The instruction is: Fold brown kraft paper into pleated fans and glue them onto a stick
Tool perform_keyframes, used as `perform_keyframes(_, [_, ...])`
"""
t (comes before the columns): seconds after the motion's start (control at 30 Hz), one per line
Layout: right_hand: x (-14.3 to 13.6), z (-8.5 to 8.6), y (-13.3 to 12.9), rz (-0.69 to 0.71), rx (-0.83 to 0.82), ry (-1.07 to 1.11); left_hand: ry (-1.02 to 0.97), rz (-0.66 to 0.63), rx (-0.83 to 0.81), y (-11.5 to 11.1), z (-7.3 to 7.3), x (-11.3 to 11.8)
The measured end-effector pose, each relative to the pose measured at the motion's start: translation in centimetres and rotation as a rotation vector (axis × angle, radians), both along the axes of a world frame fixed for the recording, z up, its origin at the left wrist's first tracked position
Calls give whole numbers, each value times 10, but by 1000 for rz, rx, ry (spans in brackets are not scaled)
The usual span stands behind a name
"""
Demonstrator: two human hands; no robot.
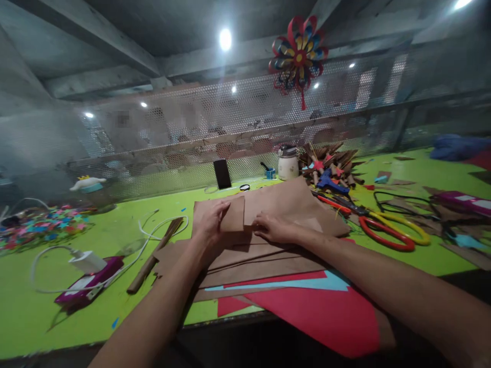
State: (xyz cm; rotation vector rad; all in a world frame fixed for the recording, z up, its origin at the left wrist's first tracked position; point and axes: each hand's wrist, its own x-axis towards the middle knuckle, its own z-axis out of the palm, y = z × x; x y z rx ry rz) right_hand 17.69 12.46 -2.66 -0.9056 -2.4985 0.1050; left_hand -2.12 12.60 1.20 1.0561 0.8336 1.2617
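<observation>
Sheets of brown paper (284, 204) lie stacked in front of me on the green table. My left hand (213, 222) is closed on a small brown paper piece (233, 214), with the thumb and fingers at its left edge. Just right of that piece, my right hand (270, 227) rests on the brown paper with its fingers curled; whether they pinch anything is hidden. Red paper (326, 317) and a strip of light blue paper (307, 282) stick out beneath the stack at the front edge.
Scissors with red handles (387, 235), yellow-handled scissors (412, 227) and a blue glue gun (332, 181) lie right. A rolled brown tube (153, 258) and purple power strip (90, 286) are left. A phone (222, 174) and white jar (288, 163) stand behind.
</observation>
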Motion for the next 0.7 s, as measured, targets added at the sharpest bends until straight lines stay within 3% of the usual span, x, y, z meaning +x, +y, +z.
perform_keyframes(0.13, [-6,-3,-6,85,-18,54,50,-77,-76,-7,16,20])
perform_keyframes(0.23, [-9,-8,-10,132,-192,348,37,-187,-107,-9,19,40])
perform_keyframes(0.33, [-12,-12,-6,119,-374,601,-42,-200,-74,-5,7,49])
perform_keyframes(0.53, [-6,-12,19,-29,-565,877,-70,-108,-45,5,-29,43])
perform_keyframes(0.7, [10,-5,23,-91,-710,1033,-47,-10,-24,4,-34,47])
